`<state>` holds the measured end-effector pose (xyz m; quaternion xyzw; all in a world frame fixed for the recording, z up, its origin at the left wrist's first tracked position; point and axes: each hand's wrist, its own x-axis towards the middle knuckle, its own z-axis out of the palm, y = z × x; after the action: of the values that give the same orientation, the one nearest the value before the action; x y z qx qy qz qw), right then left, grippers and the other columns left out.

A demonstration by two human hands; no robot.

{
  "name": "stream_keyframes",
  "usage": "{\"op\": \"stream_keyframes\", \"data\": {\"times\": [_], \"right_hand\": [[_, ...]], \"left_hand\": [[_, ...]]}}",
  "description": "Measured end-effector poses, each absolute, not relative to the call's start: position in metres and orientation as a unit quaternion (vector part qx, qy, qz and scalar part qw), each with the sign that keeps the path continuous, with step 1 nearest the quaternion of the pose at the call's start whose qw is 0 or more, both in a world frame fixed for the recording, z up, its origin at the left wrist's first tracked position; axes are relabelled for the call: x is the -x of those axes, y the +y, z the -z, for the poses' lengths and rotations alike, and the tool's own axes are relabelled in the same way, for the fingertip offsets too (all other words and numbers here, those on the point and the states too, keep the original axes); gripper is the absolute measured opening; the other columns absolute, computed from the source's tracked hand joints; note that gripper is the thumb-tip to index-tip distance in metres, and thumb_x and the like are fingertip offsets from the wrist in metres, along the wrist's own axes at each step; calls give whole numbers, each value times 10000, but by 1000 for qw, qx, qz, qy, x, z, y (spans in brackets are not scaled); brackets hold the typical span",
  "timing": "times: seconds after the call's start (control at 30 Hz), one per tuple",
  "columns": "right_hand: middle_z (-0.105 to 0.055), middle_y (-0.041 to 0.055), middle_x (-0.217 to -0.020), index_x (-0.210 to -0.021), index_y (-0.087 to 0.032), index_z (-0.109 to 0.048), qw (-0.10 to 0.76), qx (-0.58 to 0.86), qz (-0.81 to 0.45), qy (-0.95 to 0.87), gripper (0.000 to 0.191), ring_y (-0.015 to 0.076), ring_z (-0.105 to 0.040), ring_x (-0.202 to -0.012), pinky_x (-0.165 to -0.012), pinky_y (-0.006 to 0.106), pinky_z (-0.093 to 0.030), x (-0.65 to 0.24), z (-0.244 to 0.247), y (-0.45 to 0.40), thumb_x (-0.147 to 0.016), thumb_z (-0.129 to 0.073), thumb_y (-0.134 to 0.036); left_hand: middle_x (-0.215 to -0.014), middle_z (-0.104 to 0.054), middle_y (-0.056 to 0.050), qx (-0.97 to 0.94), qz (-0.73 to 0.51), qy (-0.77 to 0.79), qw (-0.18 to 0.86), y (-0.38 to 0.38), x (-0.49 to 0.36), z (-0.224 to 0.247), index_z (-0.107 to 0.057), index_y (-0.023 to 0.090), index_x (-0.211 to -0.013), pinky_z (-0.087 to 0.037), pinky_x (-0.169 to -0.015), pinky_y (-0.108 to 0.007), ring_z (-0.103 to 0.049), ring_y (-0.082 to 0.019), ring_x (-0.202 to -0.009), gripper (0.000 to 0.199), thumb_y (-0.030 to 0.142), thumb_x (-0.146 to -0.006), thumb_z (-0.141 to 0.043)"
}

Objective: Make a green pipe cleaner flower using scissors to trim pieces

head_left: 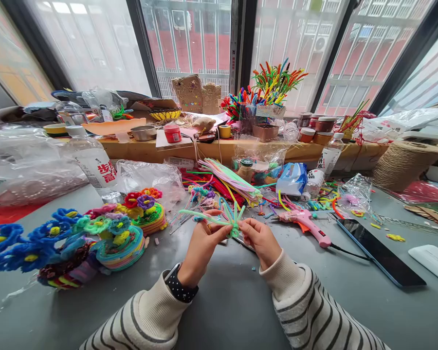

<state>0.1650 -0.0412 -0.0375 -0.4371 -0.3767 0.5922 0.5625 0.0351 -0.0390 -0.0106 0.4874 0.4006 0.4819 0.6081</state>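
Head view: both my hands are raised over the near middle of the grey table (226, 311), working on a light-green pipe-cleaner piece (235, 227). My left hand (201, 241) is nearly closed, thumb and forefinger pinching the piece from its left side at the gathered joint, the other fingers curled behind. My right hand (263, 239) comes in from the other side, its thumb and forefinger almost together at the same joint; I cannot tell how firmly they grip it.

The piece's longest stem (193, 212) runs out to the left past my left fingers, close to level and rising slightly towards its free tip, so the long axis lies roughly crosswise in front of me. Shorter green stems fan from the joint up and away from me, some leaning left, one leaning right, while a small looped bit sits at the bottom.

Just beyond lies a bundle of pastel pipe cleaners (231, 181), slanting away to the left. To my right rests a pink hot-glue gun (306, 224), nozzle facing left, with a dark smartphone (381, 255) beside its cord. Pipe-cleaner blue flowers (54, 231) stand well to my left.
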Motion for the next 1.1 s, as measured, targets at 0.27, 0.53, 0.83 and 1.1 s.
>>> {"op": "stream_keyframes", "data": {"times": [0.27,0.53,0.83,1.1], "right_hand": [[-346,-79,-455,-585,-161,-454,534,475,-478,-511,280,55,-293,-435,-433,207,-216,-170,33,-43,-644,-565,-412],[-443,-20,-543,-569,-153,-510,509,502,-335,-614,274,86,-407,-500,-491,219,-338,-174,24,-47,-740,-472,-363],[-564,80,-799,-876,-138,-578,480,403,57,-777,159,145,-521,-723,-648,255,-443,-183,26,-50,-752,-481,-122],[-617,46,-729,-831,-186,-603,402,393,202,-802,171,141,-522,-652,-623,252,-426,-180,28,-54,-775,-457,-116]], "left_hand": [[-641,-617,3,-485,-473,421,604,-39,-35,11,-389,153,-995,-419,-519,-241,-573,-141,-587,506,288,-584,-651],[-587,-609,17,-476,-444,433,624,-38,-32,12,-420,154,-971,-436,-559,-252,-568,-131,-576,471,308,-587,-648],[-717,-603,-14,-424,-445,394,684,-37,-27,10,-475,162,-856,-438,-605,-259,-573,-128,-643,334,260,-592,-654],[-622,-573,-36,-482,-416,402,658,-37,-30,9,-569,92,-641,-409,-572,-240,-515,-110,-587,224,313,-628,-607]]}}
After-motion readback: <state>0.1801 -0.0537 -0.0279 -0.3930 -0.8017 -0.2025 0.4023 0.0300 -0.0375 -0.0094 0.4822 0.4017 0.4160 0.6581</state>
